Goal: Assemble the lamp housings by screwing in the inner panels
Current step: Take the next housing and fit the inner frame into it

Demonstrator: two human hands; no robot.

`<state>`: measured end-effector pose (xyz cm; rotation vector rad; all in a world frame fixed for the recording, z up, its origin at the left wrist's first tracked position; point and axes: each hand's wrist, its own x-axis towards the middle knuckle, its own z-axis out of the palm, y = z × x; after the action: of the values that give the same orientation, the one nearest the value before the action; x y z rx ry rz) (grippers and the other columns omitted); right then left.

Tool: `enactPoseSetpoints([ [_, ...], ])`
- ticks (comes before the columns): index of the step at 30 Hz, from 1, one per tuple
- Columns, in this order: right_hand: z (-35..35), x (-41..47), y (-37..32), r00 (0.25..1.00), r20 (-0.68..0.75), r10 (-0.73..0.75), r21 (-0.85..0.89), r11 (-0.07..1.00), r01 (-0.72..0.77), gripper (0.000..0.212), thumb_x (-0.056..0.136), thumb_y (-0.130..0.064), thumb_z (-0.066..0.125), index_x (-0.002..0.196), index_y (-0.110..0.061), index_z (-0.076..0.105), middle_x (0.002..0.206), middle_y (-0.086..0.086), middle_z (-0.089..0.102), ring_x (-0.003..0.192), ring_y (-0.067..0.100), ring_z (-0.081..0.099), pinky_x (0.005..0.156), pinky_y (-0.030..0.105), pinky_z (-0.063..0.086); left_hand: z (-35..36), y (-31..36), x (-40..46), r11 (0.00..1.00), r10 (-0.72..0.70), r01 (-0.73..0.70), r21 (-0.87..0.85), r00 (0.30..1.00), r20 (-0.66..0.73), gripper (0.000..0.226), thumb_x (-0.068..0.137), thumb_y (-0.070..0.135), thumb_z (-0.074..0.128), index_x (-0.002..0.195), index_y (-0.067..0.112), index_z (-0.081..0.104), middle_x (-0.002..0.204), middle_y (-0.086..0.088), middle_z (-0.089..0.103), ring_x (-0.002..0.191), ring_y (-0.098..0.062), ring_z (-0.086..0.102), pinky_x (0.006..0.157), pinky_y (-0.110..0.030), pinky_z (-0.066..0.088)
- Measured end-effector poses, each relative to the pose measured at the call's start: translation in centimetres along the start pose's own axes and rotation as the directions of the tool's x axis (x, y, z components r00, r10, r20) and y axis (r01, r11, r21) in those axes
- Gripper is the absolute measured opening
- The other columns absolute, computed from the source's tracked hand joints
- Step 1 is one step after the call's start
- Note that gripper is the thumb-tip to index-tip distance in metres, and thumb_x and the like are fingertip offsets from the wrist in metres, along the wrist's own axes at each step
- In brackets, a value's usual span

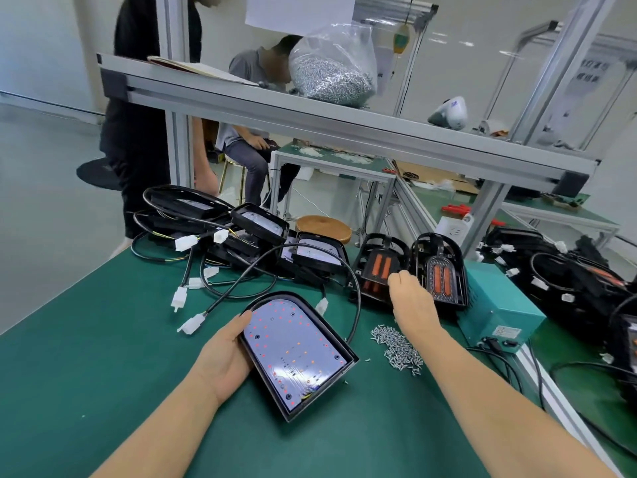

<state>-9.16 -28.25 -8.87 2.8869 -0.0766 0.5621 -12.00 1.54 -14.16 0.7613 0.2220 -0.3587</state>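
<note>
Holding the lamp housing (296, 353) by its left side, the left hand (224, 357) keeps it flat on the green tabletop (86, 339). The right hand (410, 294), fingers curled, reaches to the black inner panels (379, 270); whether it holds one, I cannot tell. Screws (396, 346) lie beside the housing.

Both bare forearms reached forward from the near edge. The left hand (225, 353) lay palm-in, thumb stretched along the far side and fingers curled under what it held. The right arm extended farther, toward the right, and the right hand (410, 296) had its fingers bent loosely inward, knuckles up; whether it pinched anything was unclear.
</note>
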Motion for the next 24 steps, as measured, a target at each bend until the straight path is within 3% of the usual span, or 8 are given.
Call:
enactPoseSetpoints([
  [3, -0.5, 0.3, 0.5, 0.999, -0.044, 0.022, 0.003, 1.000, -0.021, 0.032, 0.084, 0.012, 0.044, 0.110, -0.007, 0.048, 0.112, 0.010, 0.050, 0.098, 0.024, 0.049, 0.063, 0.025, 0.030, 0.1, 0.0, 0.0, 1.000, 0.004, -0.004, 0.010, 1.000, -0.002, 0.036, 0.099, 0.023, 0.044, 0.123, 0.000, 0.057, 0.117, -0.016, 0.067, 0.108, -0.029, 0.062, 0.084, -0.041, 0.047],
  [8, -1.8, 0.6, 1.1, 0.991, -0.128, 0.026, 0.063, 0.998, -0.019, 0.031, 0.089, 0.011, 0.042, 0.115, -0.002, 0.052, 0.115, 0.013, 0.052, 0.102, 0.027, 0.051, 0.065, 0.028, 0.036, -0.1, -0.1, 0.1, 1.000, 0.010, -0.010, 0.006, 1.000, 0.004, 0.037, 0.099, 0.022, 0.044, 0.126, 0.000, 0.055, 0.120, -0.017, 0.065, 0.109, -0.029, 0.062, 0.084, -0.041, 0.048],
  [12, -3.6, -1.0, -0.4, 0.946, -0.296, -0.132, 0.212, 0.956, 0.200, 0.022, 0.080, 0.018, 0.061, 0.097, 0.003, 0.062, 0.094, 0.017, 0.059, 0.083, 0.032, 0.059, 0.054, 0.036, 0.046, -0.1, -0.1, 0.1, 0.999, 0.033, -0.033, -0.014, 0.999, 0.027, 0.031, 0.098, 0.020, 0.045, 0.122, 0.005, 0.058, 0.117, -0.014, 0.068, 0.099, -0.025, 0.068, 0.081, -0.040, 0.049],
  [16, -5.0, -4.2, -2.8, 0.851, -0.430, -0.300, 0.233, 0.874, 0.426, 0.022, 0.075, 0.014, 0.072, 0.086, -0.002, 0.061, 0.083, 0.009, 0.058, 0.069, 0.024, 0.057, 0.052, 0.028, 0.047, -0.1, -0.1, 0.0, 0.999, 0.036, -0.035, -0.020, 0.998, 0.059, 0.032, 0.099, 0.022, 0.043, 0.121, 0.005, 0.059, 0.118, -0.012, 0.068, 0.100, -0.023, 0.068, 0.083, -0.040, 0.049],
  [20, -5.6, -7.7, -4.4, 0.805, -0.429, -0.410, 0.269, 0.793, 0.547, 0.027, 0.071, 0.014, 0.073, 0.086, -0.005, 0.062, 0.086, 0.007, 0.059, 0.074, 0.024, 0.058, 0.059, 0.029, 0.047, 0.0, -0.1, 0.1, 1.000, 0.007, -0.008, 0.004, 0.996, 0.089, 0.037, 0.099, 0.029, 0.040, 0.117, 0.005, 0.062, 0.115, -0.012, 0.069, 0.097, -0.021, 0.070, 0.081, -0.040, 0.049],
  [24, -5.6, -10.0, -4.5, 0.732, -0.387, -0.560, 0.206, 0.722, 0.661, 0.024, 0.072, 0.010, 0.071, 0.091, -0.004, 0.065, 0.091, 0.009, 0.062, 0.080, 0.026, 0.061, 0.065, 0.031, 0.052, 0.0, 0.1, 0.2, 0.999, -0.008, 0.013, -0.036, 0.993, 0.116, 0.044, 0.100, 0.035, 0.035, 0.125, 0.008, 0.059, 0.123, -0.014, 0.064, 0.107, -0.026, 0.065, 0.087, -0.043, 0.049],
])
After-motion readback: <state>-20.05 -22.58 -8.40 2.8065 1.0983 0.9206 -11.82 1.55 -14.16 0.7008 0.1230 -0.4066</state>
